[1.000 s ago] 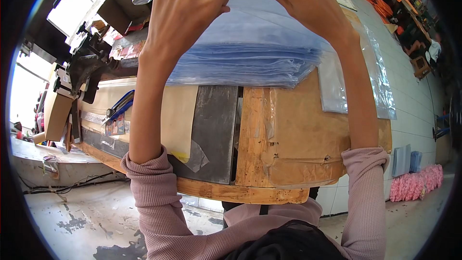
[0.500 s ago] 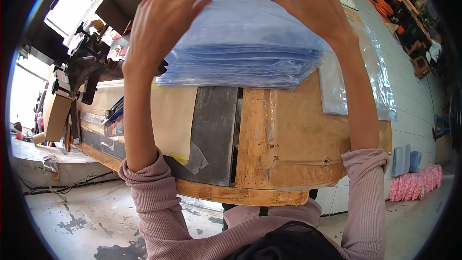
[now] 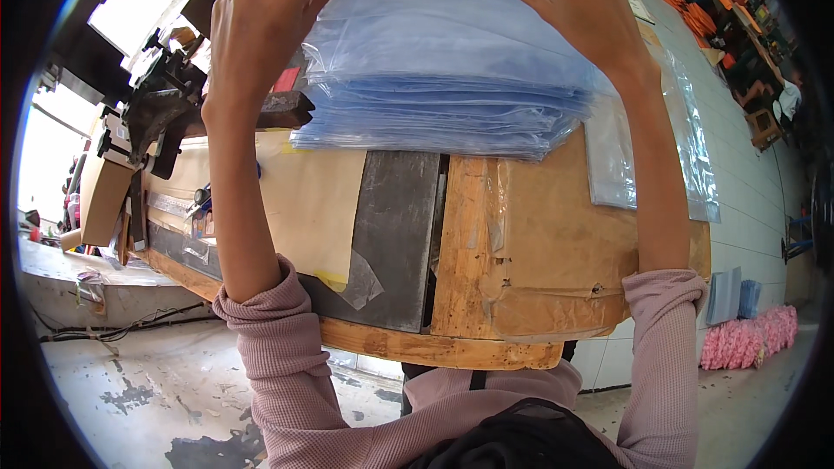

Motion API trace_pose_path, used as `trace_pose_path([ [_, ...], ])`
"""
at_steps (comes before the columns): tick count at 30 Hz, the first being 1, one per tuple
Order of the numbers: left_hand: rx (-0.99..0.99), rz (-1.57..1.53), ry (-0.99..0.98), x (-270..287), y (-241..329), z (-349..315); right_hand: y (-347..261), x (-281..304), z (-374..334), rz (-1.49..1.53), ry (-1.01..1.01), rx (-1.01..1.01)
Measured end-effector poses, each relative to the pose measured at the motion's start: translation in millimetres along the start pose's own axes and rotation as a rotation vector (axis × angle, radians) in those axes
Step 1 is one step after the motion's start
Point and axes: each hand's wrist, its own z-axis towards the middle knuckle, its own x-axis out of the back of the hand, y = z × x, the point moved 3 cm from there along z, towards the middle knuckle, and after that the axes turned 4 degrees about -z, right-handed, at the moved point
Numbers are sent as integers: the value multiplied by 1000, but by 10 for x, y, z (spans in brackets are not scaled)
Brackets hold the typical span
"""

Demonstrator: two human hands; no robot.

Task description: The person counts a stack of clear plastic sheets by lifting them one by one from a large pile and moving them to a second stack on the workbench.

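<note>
From the head camera, you work one thick stack of clear bluish plastic bags (image 3: 434, 69) lying at the far side of the wooden workbench (image 3: 539, 252), with one loose bag (image 3: 647, 156) beside it. Since half a second ago, your left hand (image 3: 261, 26) has slid leftward. Both arms reach forward; your right hand (image 3: 582, 9) and left press fingers onto the top bag, neither closed around it.

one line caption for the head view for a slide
Both hands, left hand and right hand, rest on a stack of clear plastic bags on a wooden workbench.
</note>
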Motion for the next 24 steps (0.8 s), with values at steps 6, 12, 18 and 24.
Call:
trace_pose_path([
  [6, -55, -32, 70, -3, -25, 7, 15, -4, -3, -7, 20, 30],
  [12, -27, 43, -20, 16, 125, 1, -1, -20, -6, 2, 0, 22],
  [18, -318, -94, -109, 27, 745, 53, -41, -32, -17, 18, -63, 29],
  [24, -259, -136, -336, -280, 777, -50, -75, -33, -23, 41, -110, 51],
])
